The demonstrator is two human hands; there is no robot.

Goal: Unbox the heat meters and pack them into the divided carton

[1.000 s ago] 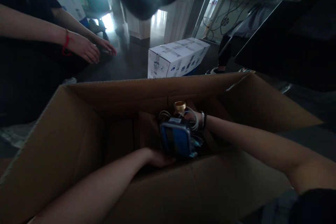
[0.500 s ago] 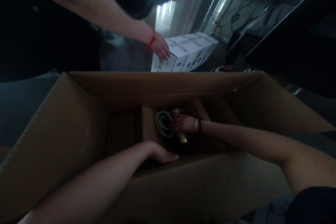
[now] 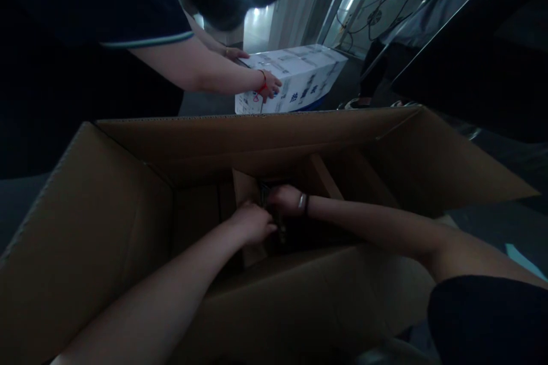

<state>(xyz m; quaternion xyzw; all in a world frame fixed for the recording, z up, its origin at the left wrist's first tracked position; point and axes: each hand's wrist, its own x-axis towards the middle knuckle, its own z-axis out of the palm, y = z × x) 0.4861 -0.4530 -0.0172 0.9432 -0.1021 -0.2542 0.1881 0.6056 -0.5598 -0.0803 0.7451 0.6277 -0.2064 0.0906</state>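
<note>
Both my arms reach down into a large open cardboard carton (image 3: 107, 228). My left hand (image 3: 252, 223) and my right hand (image 3: 285, 199) meet deep inside it, next to an upright cardboard divider (image 3: 244, 188). Their fingers curl round a dark object with cable (image 3: 268, 197) between them; it is too dark to make out. A bracelet sits on my right wrist. The blue device seen earlier is hidden down in the compartment.
Another person in a dark top leans over from the left, both hands (image 3: 269, 84) on a white printed box (image 3: 295, 77) on the floor beyond the carton. A dark table edge (image 3: 471, 51) and cables stand at the right.
The blue device with its brass fitting and coiled cable went down into the compartment. My left hand rose from the carton's near wall to join my right. The other person reached over to the white box.
</note>
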